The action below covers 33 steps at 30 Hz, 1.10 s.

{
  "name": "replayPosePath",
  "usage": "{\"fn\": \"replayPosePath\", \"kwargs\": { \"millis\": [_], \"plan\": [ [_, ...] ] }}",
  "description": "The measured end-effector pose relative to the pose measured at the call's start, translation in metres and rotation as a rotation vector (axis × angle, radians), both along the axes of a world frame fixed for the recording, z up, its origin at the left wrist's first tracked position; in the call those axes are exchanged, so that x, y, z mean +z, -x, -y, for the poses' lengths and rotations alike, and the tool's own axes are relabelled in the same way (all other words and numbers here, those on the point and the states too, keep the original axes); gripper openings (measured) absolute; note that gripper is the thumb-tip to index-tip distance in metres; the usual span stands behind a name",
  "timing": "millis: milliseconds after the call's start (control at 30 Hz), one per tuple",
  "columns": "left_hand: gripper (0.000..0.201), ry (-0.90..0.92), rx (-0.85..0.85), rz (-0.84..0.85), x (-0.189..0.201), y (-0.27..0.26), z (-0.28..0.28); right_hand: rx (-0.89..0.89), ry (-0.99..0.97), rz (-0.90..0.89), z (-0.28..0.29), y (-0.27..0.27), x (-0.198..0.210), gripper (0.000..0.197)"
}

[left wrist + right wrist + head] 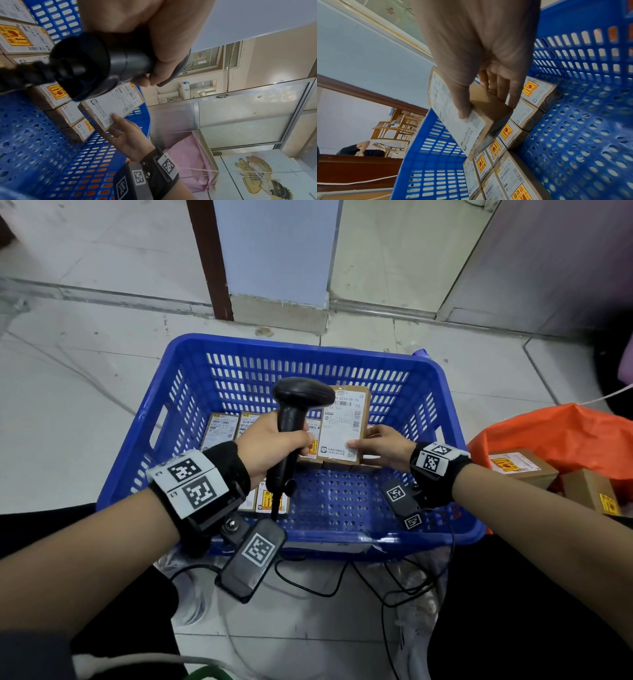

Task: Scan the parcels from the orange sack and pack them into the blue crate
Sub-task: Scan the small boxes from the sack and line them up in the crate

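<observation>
My left hand [274,445] grips a black barcode scanner [298,405] by its handle [96,65], its head turned toward the parcel on the right. My right hand [380,445] pinches a brown cardboard parcel [344,424] with a white shipping label [453,112], thumb on the label and fingers behind [503,90]. I hold the parcel [111,105] tilted up over the blue crate [455,446]. Several labelled parcels [505,132] lie in rows on the crate floor along its left and far side. The orange sack [561,436] lies open at the right with parcels [520,465] inside.
The crate's right floor area [342,501] is bare perforated plastic. Black cables [376,583] and clear plastic wrap [421,583] trail on the tiled floor in front of the crate. A pillar [274,261] and a brown door frame [209,258] stand behind it.
</observation>
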<state>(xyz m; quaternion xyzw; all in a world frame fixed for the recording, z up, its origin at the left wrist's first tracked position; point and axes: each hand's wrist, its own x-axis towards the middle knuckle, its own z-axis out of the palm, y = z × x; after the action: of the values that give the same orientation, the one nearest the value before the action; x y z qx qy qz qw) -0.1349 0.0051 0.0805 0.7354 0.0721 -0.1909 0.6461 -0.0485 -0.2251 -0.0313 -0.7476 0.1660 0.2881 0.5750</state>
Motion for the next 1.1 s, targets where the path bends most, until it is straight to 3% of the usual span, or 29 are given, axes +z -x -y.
{"fn": "replayPosePath", "kwargs": {
  "millis": [167, 300, 433, 533, 567, 667, 733, 933, 1100],
  "plan": [
    [0.014, -0.022, -0.004, 0.016, 0.004, -0.002, -0.006, 0.068, 0.07, -0.002, 0.001, 0.002, 0.006, 0.024],
    [0.013, -0.024, 0.012, 0.019, 0.006, -0.003, -0.013, 0.076, 0.124, -0.043, 0.004, -0.01, -0.015, 0.032],
    [0.015, -0.007, 0.035, 0.016, 0.004, -0.005, -0.019, 0.152, 0.241, -0.179, -0.009, -0.026, -0.06, 0.054],
    [0.016, -0.006, 0.052, 0.002, 0.0, -0.01, -0.021, 0.365, 0.347, -0.346, -0.012, -0.053, -0.139, 0.096],
    [0.015, -0.006, 0.059, -0.004, -0.001, -0.012, -0.022, 0.43, 0.384, -0.379, -0.022, -0.05, -0.143, 0.095],
    [0.015, 0.005, 0.095, -0.015, -0.006, -0.018, -0.026, 0.569, 0.497, -0.434, -0.055, -0.029, -0.123, 0.045],
    [0.014, 0.025, 0.104, -0.027, -0.009, -0.022, -0.028, 0.608, 0.548, -0.45, -0.059, -0.023, -0.135, 0.03],
    [0.009, 0.051, 0.116, -0.046, -0.012, -0.029, -0.031, 0.552, 0.596, -0.357, -0.059, -0.016, -0.188, 0.028],
    [0.009, 0.041, 0.105, -0.052, -0.014, -0.028, -0.03, 0.552, 0.531, -0.371, -0.065, -0.017, -0.199, 0.022]
  ]
}}
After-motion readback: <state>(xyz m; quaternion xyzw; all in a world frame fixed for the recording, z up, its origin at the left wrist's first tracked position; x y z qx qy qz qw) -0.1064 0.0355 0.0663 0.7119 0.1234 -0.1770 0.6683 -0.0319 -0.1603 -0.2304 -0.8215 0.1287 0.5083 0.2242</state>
